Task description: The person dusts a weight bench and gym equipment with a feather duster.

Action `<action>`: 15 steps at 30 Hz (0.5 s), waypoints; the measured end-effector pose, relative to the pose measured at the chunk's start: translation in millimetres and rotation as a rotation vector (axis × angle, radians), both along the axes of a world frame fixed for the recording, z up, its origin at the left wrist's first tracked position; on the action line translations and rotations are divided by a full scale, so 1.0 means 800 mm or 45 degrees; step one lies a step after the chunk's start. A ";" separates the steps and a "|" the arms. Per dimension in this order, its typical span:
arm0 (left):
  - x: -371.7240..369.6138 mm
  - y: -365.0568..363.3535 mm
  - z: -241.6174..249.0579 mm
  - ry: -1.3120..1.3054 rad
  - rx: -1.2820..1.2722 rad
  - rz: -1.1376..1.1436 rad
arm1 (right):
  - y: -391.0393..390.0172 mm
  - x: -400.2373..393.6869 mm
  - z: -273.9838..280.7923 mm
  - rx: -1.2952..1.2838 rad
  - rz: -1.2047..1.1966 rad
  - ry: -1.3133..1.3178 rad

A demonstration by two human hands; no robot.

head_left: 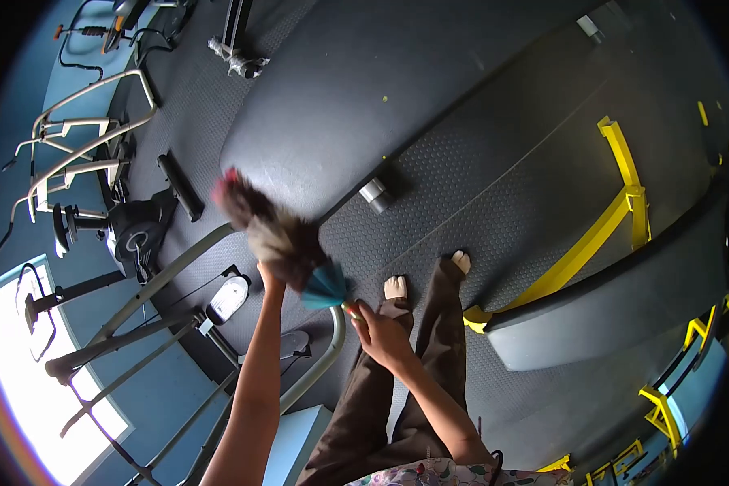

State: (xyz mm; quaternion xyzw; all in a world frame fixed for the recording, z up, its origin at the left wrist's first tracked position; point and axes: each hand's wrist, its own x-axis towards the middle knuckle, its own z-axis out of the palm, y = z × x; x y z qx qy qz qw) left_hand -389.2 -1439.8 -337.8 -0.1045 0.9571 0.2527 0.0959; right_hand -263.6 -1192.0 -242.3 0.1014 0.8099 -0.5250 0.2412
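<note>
My right hand [383,338] is closed around the thin handle of a feather duster [277,241]. The duster's brown and cream feathers are blurred, with a reddish tip at the far end and a blue collar [326,285] near the handle. Just below the feathers, my left hand [272,278] reaches in beside the grey curved tube [188,257] of an exercise machine; the feathers hide its fingers. Behind the duster lies a large black padded bench [332,105], its rounded end right by the feathers.
A white foot pedal [229,300] sits left of my left arm. My bare feet stand on the dark textured floor [462,194]. To the right is a grey padded bench with a yellow frame [579,259]. An exercise bike [134,231] stands at the left, near a bright window [44,381].
</note>
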 end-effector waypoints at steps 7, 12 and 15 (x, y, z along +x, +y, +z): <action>-0.017 0.074 0.049 0.024 -0.197 -0.031 | 0.153 -0.077 0.101 0.039 -0.399 0.304; -0.063 0.131 0.075 -0.360 0.027 0.310 | 0.245 -0.138 0.147 0.506 -0.792 0.631; -0.072 0.120 0.055 -0.383 0.064 0.313 | 0.244 -0.153 0.150 0.512 -0.902 0.566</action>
